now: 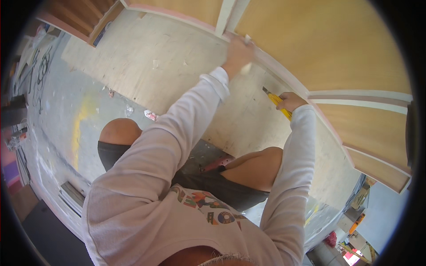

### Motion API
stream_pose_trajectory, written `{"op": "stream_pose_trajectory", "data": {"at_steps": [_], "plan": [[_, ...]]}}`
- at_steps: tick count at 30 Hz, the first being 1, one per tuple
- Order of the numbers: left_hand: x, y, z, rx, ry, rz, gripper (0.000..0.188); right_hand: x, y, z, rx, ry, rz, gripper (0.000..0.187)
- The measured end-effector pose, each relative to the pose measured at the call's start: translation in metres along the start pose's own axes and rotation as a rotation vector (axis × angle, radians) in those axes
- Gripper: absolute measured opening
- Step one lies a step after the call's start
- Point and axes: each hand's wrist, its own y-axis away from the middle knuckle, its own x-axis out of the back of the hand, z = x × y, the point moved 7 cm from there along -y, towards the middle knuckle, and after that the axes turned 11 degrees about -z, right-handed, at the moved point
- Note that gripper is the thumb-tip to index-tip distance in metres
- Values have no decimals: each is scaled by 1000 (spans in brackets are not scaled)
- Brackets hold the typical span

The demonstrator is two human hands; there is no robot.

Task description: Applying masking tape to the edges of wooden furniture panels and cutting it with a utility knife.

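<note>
My right hand is closed round a yellow utility knife, its dark blade showing at the front and aimed up and left. Farther out, my left hand is smeared by motion against the pale edge strip of a tall wooden panel. Pale bits of a whitish object stick out above and below its fingers; I cannot make out its kind. Beneath both hands lies a light plywood sheet. The knife is above this sheet, close to the panel's edge.
Scraps and a crumpled wrapper lie by the plywood's near edge. A slatted brown wooden piece is at the far left, and cables lie on the grey floor. Boxes and tools clutter the lower right. My bent knees are close below.
</note>
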Motion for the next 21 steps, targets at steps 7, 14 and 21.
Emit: {"op": "stream_pose_trajectory", "data": {"at_steps": [7,14,21], "plan": [[-23,-1,14,68,-84,-316,36,-23,-23,28,-88,27,-57,54],[-84,53,29,-56,-85,-897,34,-75,-58,89,-281,289,-166,54],[-25,52,-11,16,-214,-944,30,12,-29,-28,408,-257,492,44]]}}
